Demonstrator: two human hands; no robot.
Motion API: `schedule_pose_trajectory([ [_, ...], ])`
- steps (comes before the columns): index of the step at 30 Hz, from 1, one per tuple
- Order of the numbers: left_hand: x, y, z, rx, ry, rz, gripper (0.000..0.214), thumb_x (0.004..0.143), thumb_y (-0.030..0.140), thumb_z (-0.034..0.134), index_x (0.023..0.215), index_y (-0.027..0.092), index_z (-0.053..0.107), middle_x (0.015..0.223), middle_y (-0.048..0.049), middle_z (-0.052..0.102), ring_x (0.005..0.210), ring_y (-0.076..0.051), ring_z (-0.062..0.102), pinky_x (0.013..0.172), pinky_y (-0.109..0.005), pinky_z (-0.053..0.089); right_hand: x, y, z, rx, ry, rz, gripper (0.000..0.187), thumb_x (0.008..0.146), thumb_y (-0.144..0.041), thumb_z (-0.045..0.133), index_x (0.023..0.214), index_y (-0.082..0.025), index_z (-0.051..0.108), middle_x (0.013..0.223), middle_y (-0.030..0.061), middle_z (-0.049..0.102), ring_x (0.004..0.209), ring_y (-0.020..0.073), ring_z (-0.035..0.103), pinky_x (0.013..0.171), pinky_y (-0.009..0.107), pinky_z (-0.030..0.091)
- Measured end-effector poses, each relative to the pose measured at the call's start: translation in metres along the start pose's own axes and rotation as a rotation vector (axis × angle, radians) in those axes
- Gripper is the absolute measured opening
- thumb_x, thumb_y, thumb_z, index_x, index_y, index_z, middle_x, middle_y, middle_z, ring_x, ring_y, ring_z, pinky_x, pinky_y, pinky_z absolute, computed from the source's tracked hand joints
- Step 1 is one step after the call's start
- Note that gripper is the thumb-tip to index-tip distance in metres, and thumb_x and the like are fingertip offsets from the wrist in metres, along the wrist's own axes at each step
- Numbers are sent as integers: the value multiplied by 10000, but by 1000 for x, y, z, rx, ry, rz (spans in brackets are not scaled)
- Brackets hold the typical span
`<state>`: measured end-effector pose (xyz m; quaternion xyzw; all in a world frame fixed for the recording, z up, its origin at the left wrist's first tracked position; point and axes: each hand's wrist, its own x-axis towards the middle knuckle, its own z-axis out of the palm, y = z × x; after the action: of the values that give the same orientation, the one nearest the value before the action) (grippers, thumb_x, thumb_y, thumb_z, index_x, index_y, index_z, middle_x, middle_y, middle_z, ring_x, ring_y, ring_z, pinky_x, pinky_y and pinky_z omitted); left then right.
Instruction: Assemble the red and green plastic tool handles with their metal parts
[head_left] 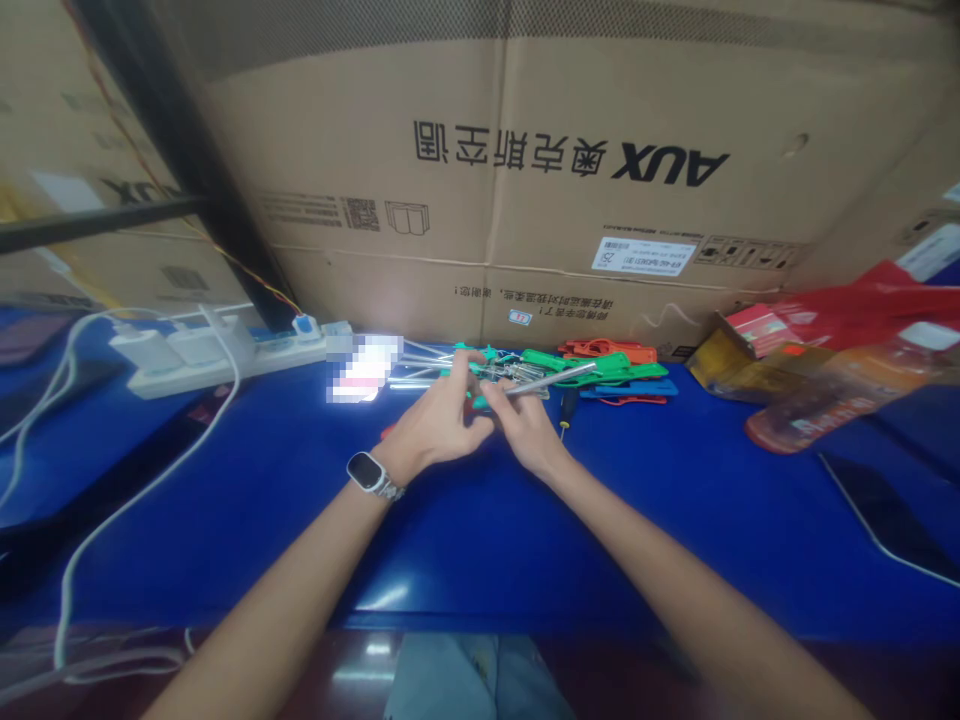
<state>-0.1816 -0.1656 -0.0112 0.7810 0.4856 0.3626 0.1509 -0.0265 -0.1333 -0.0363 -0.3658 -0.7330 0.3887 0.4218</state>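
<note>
At frame centre the right hand [527,425] pinches a metal rod [551,379] that angles up to the right. The left hand [439,420], wrist in a smartwatch [366,471], curls closed against it, apparently gripping a green piece [480,400]. Both forearms stretch over the blue table [675,520]; green, orange and blue plastic tools [615,368] lie just behind.

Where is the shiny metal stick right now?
In the head view the metal stick is near the middle, held in the right hand, beside the left hand, in front of the green plastic pieces.
</note>
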Motion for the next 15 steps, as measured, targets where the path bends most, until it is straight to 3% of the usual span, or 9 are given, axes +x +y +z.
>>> schedule_pose_trajectory([
  [3, 2, -1, -1, -169, 20, -6, 513, 795, 192, 487, 1287, 197, 346, 894, -17, 607, 566, -133, 528, 562, -289, 428, -3, -4, -2, -31, 28, -84, 384, 959, -496, 472, 689, -224, 450, 591, -49, 470, 602, 136, 483, 624, 263, 393],
  [6, 5, -1, 4, -436, 115, -113, 325, 952, 377, 377, 1238, 225, 354, 954, -32, 625, 473, -108, 511, 483, -280, 432, -3, -5, 3, -4, 14, -102, 329, 969, -467, 464, 752, -223, 501, 606, -43, 531, 573, 131, 496, 599, 260, 399],
  [9, 8, 0, 9, -557, 188, -196, 389, 999, 546, 255, 1183, 228, 380, 1012, -57, 638, 474, -109, 541, 483, -287, 458, -3, -4, 10, 122, 2, -89, 298, 946, -494, 513, 849, -218, 569, 635, -30, 592, 557, 127, 542, 579, 255, 444],
  [12, 9, -2, 7, -421, 230, -180, 456, 1001, 576, 233, 1195, 206, 416, 1083, -99, 652, 697, -173, 649, 664, -346, 524, -2, -1, 15, 292, 39, 8, 383, 881, -587, 573, 797, -213, 556, 558, -45, 552, 451, 108, 506, 449, 232, 427],
  [15, 5, -8, -5, -100, 162, -77, 463, 963, 567, 401, 1212, 186, 484, 1201, -134, 639, 1033, -260, 638, 883, -405, 490, 1, 2, 13, 425, 70, 143, 478, 773, -672, 647, 747, -207, 539, 501, -55, 527, 370, 97, 470, 348, 221, 404],
])
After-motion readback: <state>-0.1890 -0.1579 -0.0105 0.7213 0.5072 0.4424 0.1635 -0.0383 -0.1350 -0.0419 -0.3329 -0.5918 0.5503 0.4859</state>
